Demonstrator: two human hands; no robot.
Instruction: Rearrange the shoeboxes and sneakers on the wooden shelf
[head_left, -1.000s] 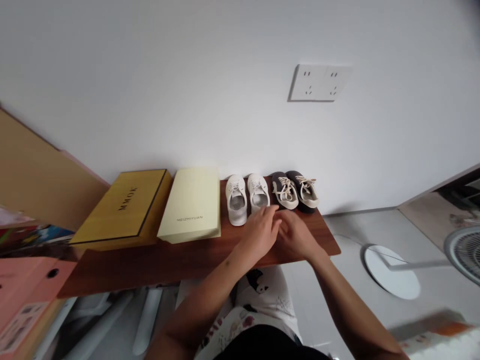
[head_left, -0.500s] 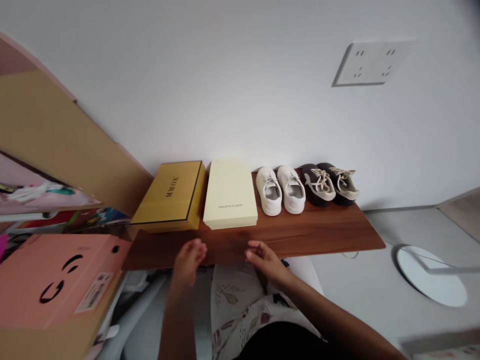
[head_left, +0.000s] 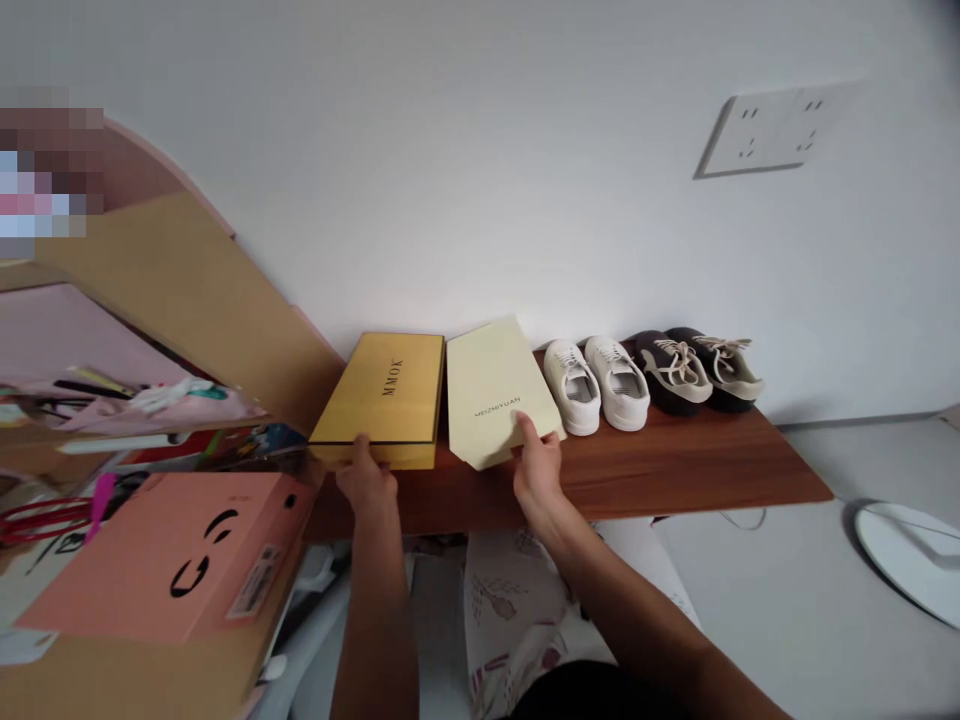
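My left hand (head_left: 367, 482) grips the front edge of a yellow shoebox (head_left: 382, 390) marked MMOK, its thumb over the top edge and its other fingers partly hidden. My right hand (head_left: 538, 465) is closed on the front right of a cream shoebox (head_left: 495, 385), thumb on the lid beside the lettering. That box sits askew, turned relative to the yellow one. Whether its front is off the board is hard to tell. Both lids are on. Right of the boxes stand a pair of white sneakers (head_left: 619, 385) and a pair of dark sneakers with beige laces (head_left: 675, 370).
Everything stands on a reddish-brown wooden board (head_left: 675, 470) against a white wall with a double socket (head_left: 780, 130). At the left, a pink box (head_left: 172, 550) lies on a cluttered desk with a slanted panel (head_left: 225, 290). A round white base (head_left: 911, 555) is on the floor at right.
Both hands have moved forward from in front of the boxes and closed on them. The cream box has turned out of line. The camera view has shifted left.
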